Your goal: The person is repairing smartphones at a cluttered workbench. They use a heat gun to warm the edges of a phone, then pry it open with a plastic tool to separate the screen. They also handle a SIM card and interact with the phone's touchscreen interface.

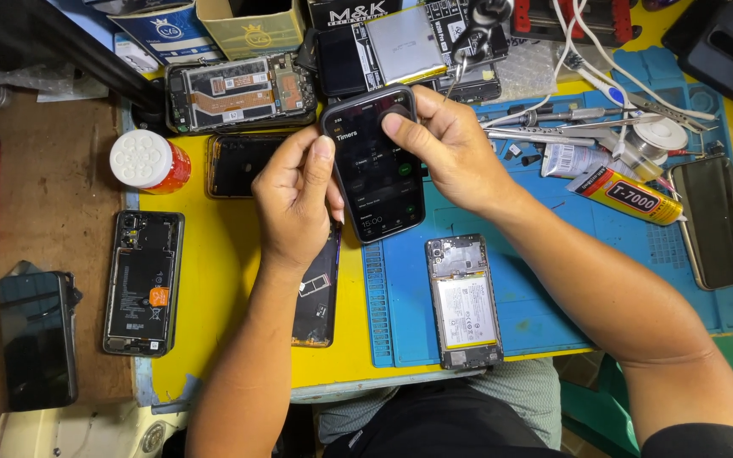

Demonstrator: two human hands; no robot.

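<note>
A cluttered repair bench with a yellow top [214, 280] carries a blue work mat [553, 288] on its right half; bare brown board lies at nine o'clock.

At the centre a lit phone [375, 170] with a dark screen lies face up, straddling the mat's left edge. The left hand [294, 199] holds its left edge, fingers curled and the thumb laid along the side. The right hand [451, 148] grips the top right corner from one o'clock, its thumb pressed on the glass near the top, fingers wrapped behind. Both hands are clamped on the phone.

Under the left wrist lies a black opened handset [317, 297]. At five o'clock from the phone an open phone with a white battery [465, 301] rests on the mat. At eight o'clock an open black phone [143, 282] lies back up. At ten o'clock stands a red bottle with a white cap [150, 161], and beside it a dark screen [235, 165]. At eleven a stripped phone frame [241, 92] lies crosswise. At three o'clock a yellow glue tube [629, 195] and tweezers [553, 127] lie on the mat, with a dark phone [717, 222] farther right.
</note>
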